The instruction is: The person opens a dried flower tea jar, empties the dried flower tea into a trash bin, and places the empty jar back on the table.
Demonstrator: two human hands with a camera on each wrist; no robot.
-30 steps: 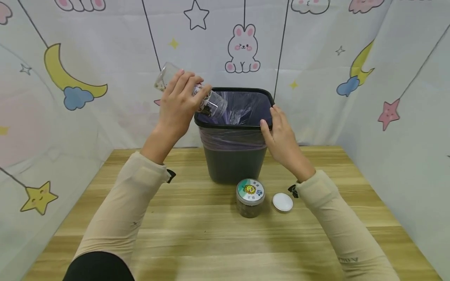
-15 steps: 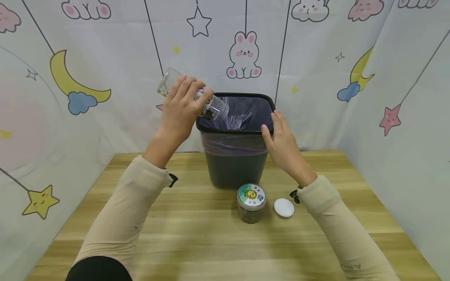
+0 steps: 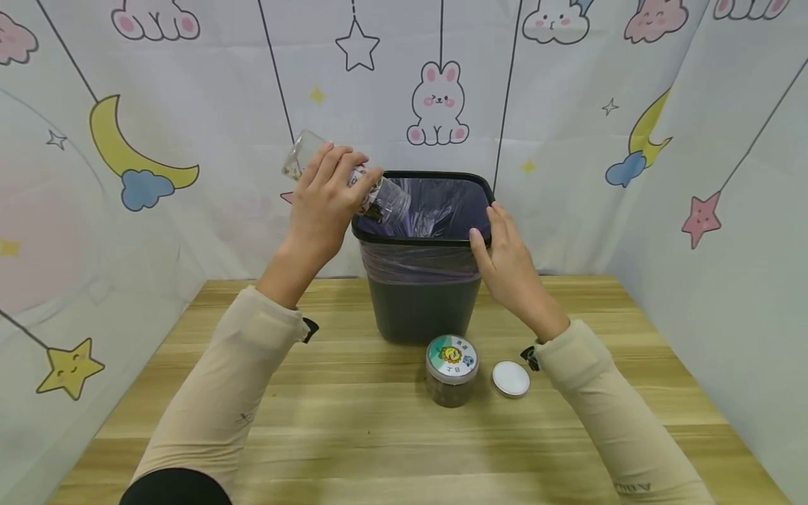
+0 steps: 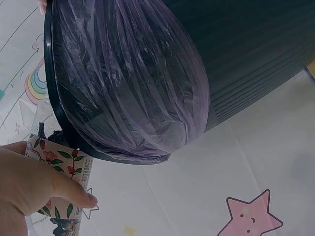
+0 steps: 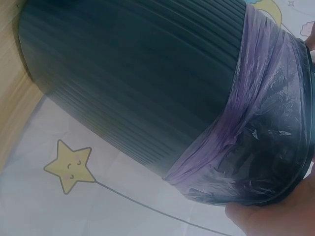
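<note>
My left hand point(image 3: 325, 200) grips a clear jar point(image 3: 306, 149) with a flower-print label point(image 4: 61, 164). The jar tilts, its mouth end lower and over the left rim of a dark trash bin point(image 3: 424, 308). Dark bits point(image 3: 374, 212) lie inside near the mouth, and some sit toward the jar's base. A purple translucent bag point(image 4: 133, 83) lines the bin and folds over its outside. On the bin's right front corner, my right hand point(image 3: 508, 263) holds the black rim, thumb at the front and fingers along the side; part of these fingers is hidden in the right wrist view.
In front of the bin, a round tub point(image 3: 451, 393) with a cartoon lid stands on the wooden table point(image 3: 353, 435). A white lid point(image 3: 510, 379) lies to the tub's right. A printed cloth backdrop point(image 3: 240, 231) hangs close behind the bin and along both sides.
The whole scene sits a little lower in the head view than one second ago. Both hands, the tilted jar and the trash bin keep their places relative to each other.
</note>
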